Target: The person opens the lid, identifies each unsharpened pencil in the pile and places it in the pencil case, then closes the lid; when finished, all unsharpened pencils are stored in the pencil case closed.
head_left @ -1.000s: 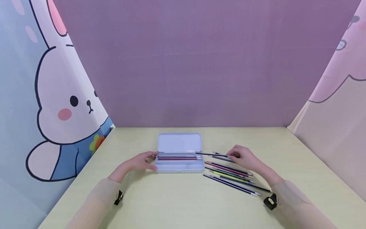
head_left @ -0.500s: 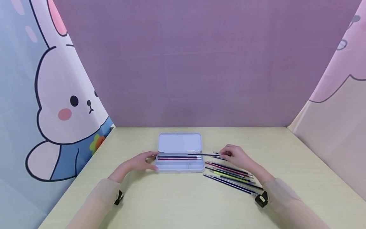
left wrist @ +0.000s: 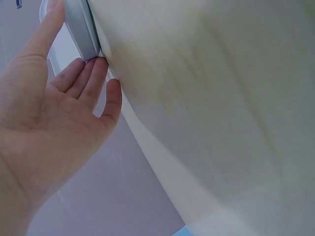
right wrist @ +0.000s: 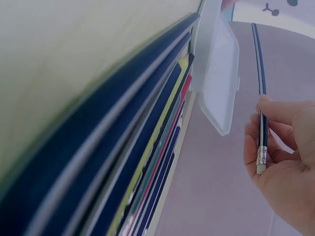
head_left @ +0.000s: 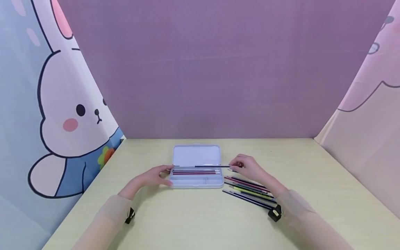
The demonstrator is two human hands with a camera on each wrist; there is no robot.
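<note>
"The right hand (head_left: pixel 247 167) sits farther left now, its pencil (head_left: pixel 212 166) reaching across the open box (head_left: pixel 189 181)."
"The box?"
"Lower centre; the left hand (head_left: pixel 153 176) grips its left end, perhaps steadying it."
"Pencil?"
"Pinched near the eraser (right wrist: pixel 261 168), probably leaving its length free."

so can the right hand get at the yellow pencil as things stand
Probably not right away: the right hand pinches a dark pencil. With that set down, likely yes: the yellow pencil lies nearby on the table, though other pencils crowd close beside it.
</note>
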